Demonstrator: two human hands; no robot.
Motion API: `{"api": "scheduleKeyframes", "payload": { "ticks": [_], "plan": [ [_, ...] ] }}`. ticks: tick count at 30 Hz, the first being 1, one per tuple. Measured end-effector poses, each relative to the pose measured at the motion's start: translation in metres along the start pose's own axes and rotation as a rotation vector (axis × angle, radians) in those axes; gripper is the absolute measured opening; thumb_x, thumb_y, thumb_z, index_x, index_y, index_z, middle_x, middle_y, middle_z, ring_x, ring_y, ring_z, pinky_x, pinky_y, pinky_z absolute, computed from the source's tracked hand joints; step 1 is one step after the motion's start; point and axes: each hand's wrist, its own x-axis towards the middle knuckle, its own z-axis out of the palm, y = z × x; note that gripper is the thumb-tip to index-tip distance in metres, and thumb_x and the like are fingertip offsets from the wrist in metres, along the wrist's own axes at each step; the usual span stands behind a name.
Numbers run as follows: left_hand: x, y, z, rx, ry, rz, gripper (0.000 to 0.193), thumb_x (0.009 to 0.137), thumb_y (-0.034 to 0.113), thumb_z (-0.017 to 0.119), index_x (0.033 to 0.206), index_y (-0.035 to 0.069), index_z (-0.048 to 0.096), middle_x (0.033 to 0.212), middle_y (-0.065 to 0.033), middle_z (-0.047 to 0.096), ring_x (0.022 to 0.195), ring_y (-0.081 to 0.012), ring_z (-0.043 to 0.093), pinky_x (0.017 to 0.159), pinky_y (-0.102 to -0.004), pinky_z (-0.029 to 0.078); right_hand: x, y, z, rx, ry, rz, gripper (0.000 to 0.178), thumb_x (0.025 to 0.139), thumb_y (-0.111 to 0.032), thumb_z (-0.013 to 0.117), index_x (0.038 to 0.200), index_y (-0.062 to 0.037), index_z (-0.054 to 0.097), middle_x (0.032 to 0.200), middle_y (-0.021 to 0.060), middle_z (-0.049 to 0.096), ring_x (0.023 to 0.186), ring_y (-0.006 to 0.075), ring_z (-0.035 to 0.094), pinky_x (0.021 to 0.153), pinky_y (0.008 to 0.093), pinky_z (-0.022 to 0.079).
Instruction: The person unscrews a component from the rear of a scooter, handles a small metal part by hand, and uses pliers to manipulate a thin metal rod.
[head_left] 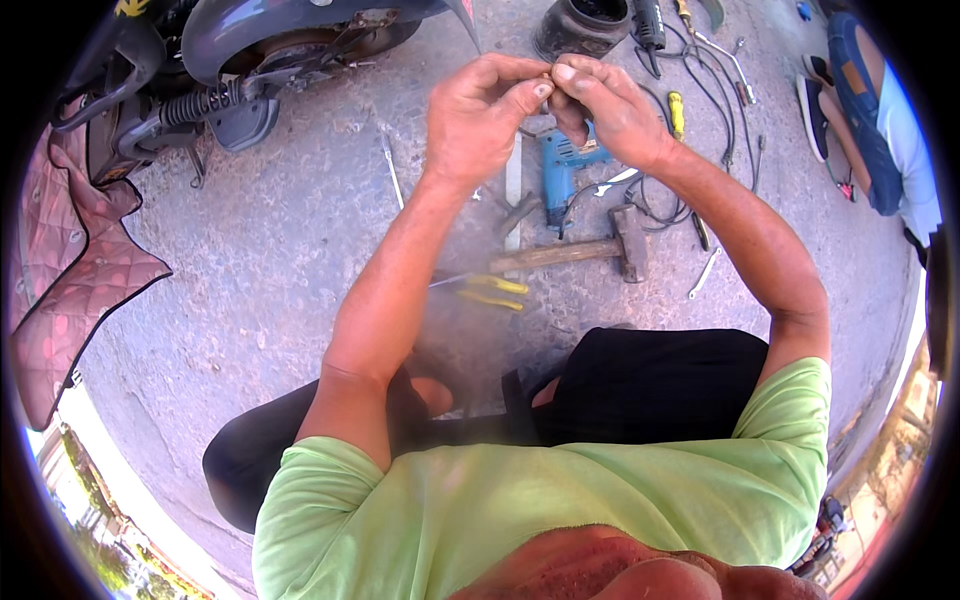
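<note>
Both hands are raised over the concrete floor, fingertips together. My left hand (pixel 478 118) pinches a tiny brownish piece (pixel 547 77) between thumb and forefinger; it is too small and too covered to name. The fingers of my right hand (pixel 618 108) close on the same spot from the other side. Beneath them on the ground lies a blue power drill (pixel 558 178), partly hidden by the right hand. A hammer (pixel 630 243) with a wooden handle rests nearer to me, and yellow-handled pliers (pixel 492 290) lie to its left.
A motorbike (pixel 270 45) stands at the far left, beside a quilted pinkish cloth (pixel 75 270). A black pot (pixel 583 32), a yellow screwdriver (pixel 677 115), cables (pixel 728 110) and a wrench (pixel 704 273) lie about. Another person (pixel 868 120) is at the right edge.
</note>
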Motion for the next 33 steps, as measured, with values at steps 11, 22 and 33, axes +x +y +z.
{"api": "scheduleKeyframes", "payload": {
  "ticks": [11,22,33],
  "plan": [
    [-0.001,0.003,0.000,-0.035,0.026,-0.060,0.017,0.094,0.005,0.073,0.108,-0.004,0.073,0.094,-0.0078,0.075,0.083,-0.0110,0.066,0.076,-0.0267,0.056,0.002,-0.005,0.005,-0.044,0.067,-0.040,0.038,0.109,-0.036,0.047,0.094,-0.0046,0.062,0.072,-0.0014,0.054,0.067,0.0063,0.051,0.058,0.0263,0.042],
    [0.000,0.005,0.004,0.002,0.042,-0.086,0.018,0.093,0.010,0.074,0.106,-0.003,0.074,0.090,-0.0058,0.074,0.077,-0.0094,0.064,0.069,-0.0260,0.054,-0.001,0.002,0.000,-0.063,0.145,0.009,0.039,0.106,-0.041,0.052,0.103,-0.0039,0.065,0.084,0.0019,0.063,0.075,0.0092,0.058,0.064,0.0284,0.049],
    [0.010,-0.013,-0.003,-0.077,0.022,-0.158,0.014,0.096,0.005,0.071,0.107,-0.003,0.068,0.095,-0.0067,0.073,0.082,-0.0114,0.067,0.075,-0.0274,0.056,0.003,-0.006,0.006,0.247,0.154,0.041,0.034,0.109,-0.038,0.048,0.097,-0.0076,0.059,0.080,-0.0026,0.060,0.072,0.0064,0.057,0.060,0.0214,0.043]
  ]
}}
